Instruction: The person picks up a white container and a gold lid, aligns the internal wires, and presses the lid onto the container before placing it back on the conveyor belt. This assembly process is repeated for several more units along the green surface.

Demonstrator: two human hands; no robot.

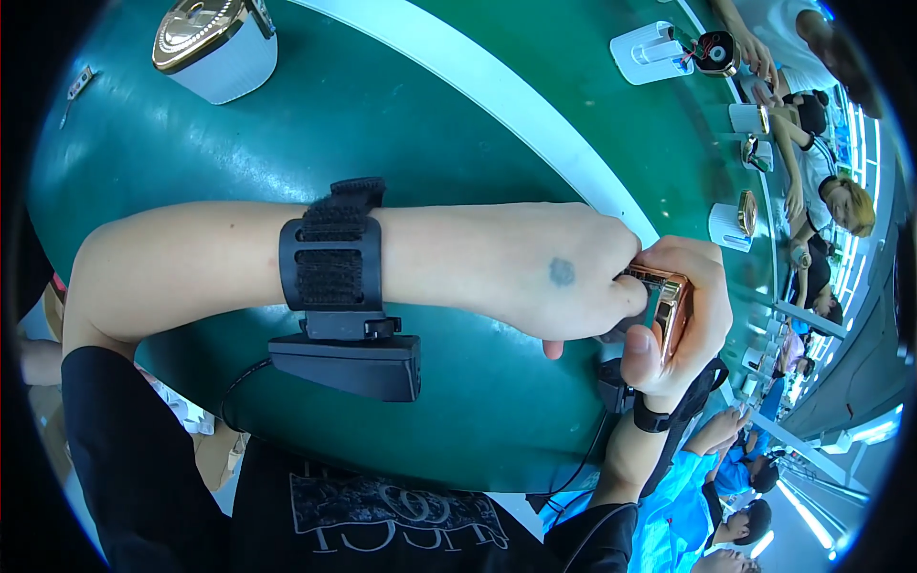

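My right hand (683,315) grips a small rose-gold metal part (664,301) over the near edge of the green conveyor belt (382,124). Its thumb lies along the part's near side. My left hand (544,272) reaches across from the left, and its fingertips pinch the top of the same part. A black strap with a black box (344,315) sits on my left wrist, and a cable runs from it. Most of the part is hidden by my fingers.
A white stand carrying a gold part (215,43) rests on the belt at the far left. A white stripe (497,95) crosses the belt. More white stands (650,53) line the right side, where other people work.
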